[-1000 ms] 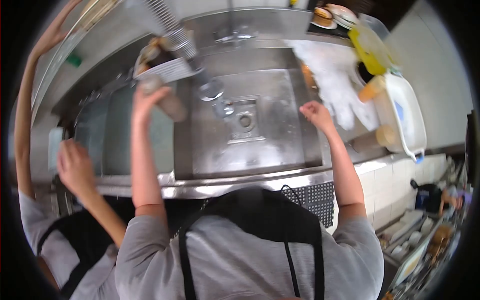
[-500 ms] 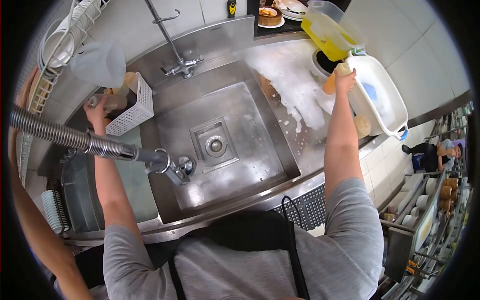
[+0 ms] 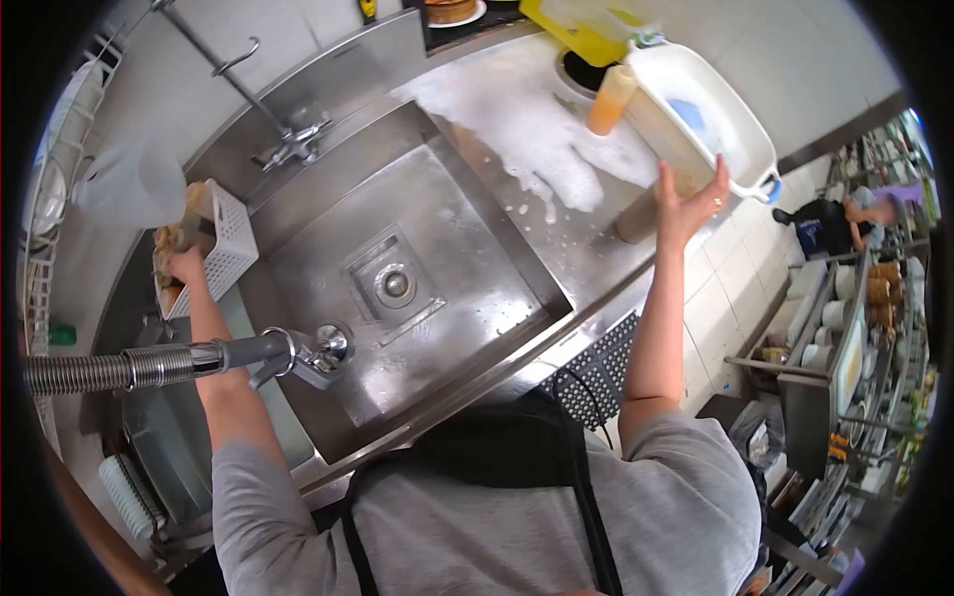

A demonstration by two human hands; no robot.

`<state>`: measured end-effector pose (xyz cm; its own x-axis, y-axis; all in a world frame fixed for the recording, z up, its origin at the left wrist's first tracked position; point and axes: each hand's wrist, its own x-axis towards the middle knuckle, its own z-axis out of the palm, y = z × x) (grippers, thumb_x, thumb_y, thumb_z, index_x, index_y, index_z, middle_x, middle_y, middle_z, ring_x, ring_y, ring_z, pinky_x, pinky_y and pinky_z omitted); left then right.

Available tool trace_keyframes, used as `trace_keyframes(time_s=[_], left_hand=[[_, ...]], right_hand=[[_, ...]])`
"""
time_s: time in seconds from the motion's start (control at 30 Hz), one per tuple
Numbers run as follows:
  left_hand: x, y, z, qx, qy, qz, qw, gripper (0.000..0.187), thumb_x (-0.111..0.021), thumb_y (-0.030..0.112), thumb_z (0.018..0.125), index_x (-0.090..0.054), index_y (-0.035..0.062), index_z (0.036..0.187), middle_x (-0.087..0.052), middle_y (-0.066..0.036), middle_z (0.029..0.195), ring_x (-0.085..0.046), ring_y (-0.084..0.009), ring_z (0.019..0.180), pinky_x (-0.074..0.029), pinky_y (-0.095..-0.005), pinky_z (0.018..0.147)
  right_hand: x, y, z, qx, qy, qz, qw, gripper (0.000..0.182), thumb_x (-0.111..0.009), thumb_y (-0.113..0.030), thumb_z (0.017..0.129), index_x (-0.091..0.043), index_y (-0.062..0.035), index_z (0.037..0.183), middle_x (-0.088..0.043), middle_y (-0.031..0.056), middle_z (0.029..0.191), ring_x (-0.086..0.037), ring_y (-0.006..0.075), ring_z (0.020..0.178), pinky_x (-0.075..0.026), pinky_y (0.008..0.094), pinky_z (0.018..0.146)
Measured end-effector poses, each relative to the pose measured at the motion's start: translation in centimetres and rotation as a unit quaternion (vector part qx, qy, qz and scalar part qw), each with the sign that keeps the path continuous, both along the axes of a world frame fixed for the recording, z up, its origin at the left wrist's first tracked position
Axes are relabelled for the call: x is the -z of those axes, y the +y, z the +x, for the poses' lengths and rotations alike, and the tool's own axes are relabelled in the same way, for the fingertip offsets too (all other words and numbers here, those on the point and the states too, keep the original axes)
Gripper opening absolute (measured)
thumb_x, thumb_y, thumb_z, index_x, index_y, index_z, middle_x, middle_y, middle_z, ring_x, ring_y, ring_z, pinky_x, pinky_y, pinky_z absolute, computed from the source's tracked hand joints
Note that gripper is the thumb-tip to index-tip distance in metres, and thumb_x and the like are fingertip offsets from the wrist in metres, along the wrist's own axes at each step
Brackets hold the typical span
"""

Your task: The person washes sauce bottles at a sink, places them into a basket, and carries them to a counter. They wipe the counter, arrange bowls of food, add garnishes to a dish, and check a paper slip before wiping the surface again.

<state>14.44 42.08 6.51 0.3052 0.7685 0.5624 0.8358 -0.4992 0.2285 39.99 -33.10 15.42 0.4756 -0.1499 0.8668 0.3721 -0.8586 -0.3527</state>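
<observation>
My left hand (image 3: 186, 263) reaches into a white perforated basket (image 3: 233, 243) that holds several bottles; its fingers are partly hidden, and what it grips is unclear. My right hand (image 3: 688, 204) is spread with its fingers apart, beside a brownish squeeze bottle (image 3: 638, 217) near the counter's front edge. A bottle with orange contents (image 3: 612, 99) stands by the white tub (image 3: 763, 149). White foam (image 3: 517, 124) covers part of the steel counter (image 3: 586, 253).
A steel sink (image 3: 397, 348) lies between my arms. The spray hose (image 3: 169, 366) crosses the left side. A yellow container (image 3: 576, 30) is at the back, a tap (image 3: 298, 144) behind the sink. Another person (image 3: 825, 226) is at the far right.
My right hand has let go of the orange bottle and moved toward the front bottle, fingers spread. My left hand has gone lower into the basket with its bottle. The view has turned.
</observation>
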Motion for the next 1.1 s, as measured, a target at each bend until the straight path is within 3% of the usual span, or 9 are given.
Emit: trace_keyframes(time_s=[0.07,0.13,0.17,0.23,0.27,0.33,0.4,0.73,1.1], left_hand=[[-0.4,-1.6,-0.1,-0.055,-0.007,0.039,0.998,0.072,-0.075,0.03,0.054,-0.048,-0.003,0.112,-0.051,-0.021,0.111,-0.048,-0.0342,0.103,-0.035,-0.0405,0.091],[-3.3,-8.3,-1.3,0.244,-0.153,0.079,0.954,0.053,-0.068,0.018,0.069,-0.048,-0.005,0.112,-0.054,-0.02,0.108,-0.051,-0.0318,0.1,-0.037,-0.0367,0.088],[-0.4,-7.1,-1.9,0.287,-0.298,-0.15,0.898,0.041,-0.058,0.006,0.077,-0.046,-0.0049,0.114,-0.053,-0.017,0.11,-0.05,-0.0276,0.102,-0.037,-0.0344,0.089],[3.1,-10.5,-3.8,0.315,-0.262,-0.192,0.892,0.034,-0.051,0.005,0.081,-0.045,-0.0049,0.114,-0.05,-0.014,0.114,-0.048,-0.0208,0.102,-0.036,-0.0315,0.09],[11.1,-6.4,-5.7,0.382,-0.307,-0.199,0.849,0.034,-0.054,0.009,0.081,-0.047,-0.0022,0.112,-0.052,-0.01,0.108,-0.05,-0.0183,0.096,-0.037,-0.0321,0.088],[5.3,-22.3,-5.3,0.261,-0.5,-0.469,0.68,0.031,-0.054,0.02,0.082,-0.051,0.0027,0.108,-0.051,-0.005,0.095,-0.049,-0.0149,0.088,-0.041,-0.03,0.08],[6.4,-28.2,-6.7,0.229,-0.313,-0.515,0.765,0.026,-0.053,0.014,0.081,-0.052,0.0063,0.105,-0.052,-0.003,0.093,-0.051,-0.0143,0.079,-0.044,-0.0298,0.068],[6.5,-38.9,-8.1,0.208,-0.303,-0.677,0.638,0.03,-0.053,0.002,0.079,-0.05,0.0053,0.109,-0.051,-0.004,0.107,-0.048,-0.0132,0.097,-0.039,-0.0269,0.081],[4.0,-40.6,-9.3,0.177,-0.436,-0.61,0.637,0.039,-0.045,-0.008,0.078,-0.041,0.0003,0.116,-0.048,-0.009,0.111,-0.049,-0.0179,0.099,-0.04,-0.0305,0.085]], right_hand=[[3.3,-2.6,0.8,-0.059,0.045,0.057,0.996,0.087,-0.078,-0.028,0.055,-0.034,0.0006,0.124,-0.042,0.0194,0.117,-0.039,0.0331,0.109,-0.03,0.0404,0.093],[4.0,-3.6,0.3,-0.09,0.13,0.107,0.982,0.082,-0.076,-0.024,0.059,-0.033,-0.0044,0.127,-0.04,0.0193,0.122,-0.038,0.0329,0.113,-0.029,0.0397,0.095],[3.1,-3.9,-0.3,-0.097,0.157,0.121,0.975,0.078,-0.074,-0.022,0.061,-0.034,-0.007,0.126,-0.042,0.0187,0.12,-0.04,0.0324,0.111,-0.032,0.0383,0.093],[3.0,-4.7,-0.7,-0.102,0.13,0.078,0.983,0.079,-0.073,-0.023,0.062,-0.031,-0.0079,0.127,-0.044,0.0191,0.117,-0.045,0.033,0.106,-0.038,0.0377,0.088],[2.4,-4.4,-1.0,-0.108,0.134,0.078,0.982,0.079,-0.074,-0.024,0.062,-0.03,-0.0082,0.127,-0.045,0.0192,0.115,-0.046,0.0332,0.104,-0.039,0.0379,0.087],[1.3,-2.7,-2.9,-0.166,0.106,0.067,0.978,0.08,-0.074,-0.026,0.063,-0.029,-0.0101,0.127,-0.046,0.0188,0.113,-0.048,0.0333,0.102,-0.041,0.038,0.084],[1.1,-0.1,-4.5,-0.251,0.136,0.071,0.956,0.072,-0.073,-0.028,0.064,-0.036,-0.0102,0.122,-0.047,0.0165,0.112,-0.049,0.032,0.102,-0.042,0.0369,0.085],[10.5,18.4,-16.3,-0.636,0.38,0.026,0.671,0.063,-0.068,-0.035,0.068,-0.038,-0.0154,0.12,-0.046,0.0188,0.105,-0.049,0.0354,0.097,-0.04,0.0409,0.082],[15.2,26.8,-23.1,-0.644,0.472,-0.032,0.601,0.061,-0.07,-0.032,0.065,-0.035,-0.0221,0.114,-0.042,0.0233,0.101,-0.05,0.0422,0.092,-0.042,0.0447,0.079]])
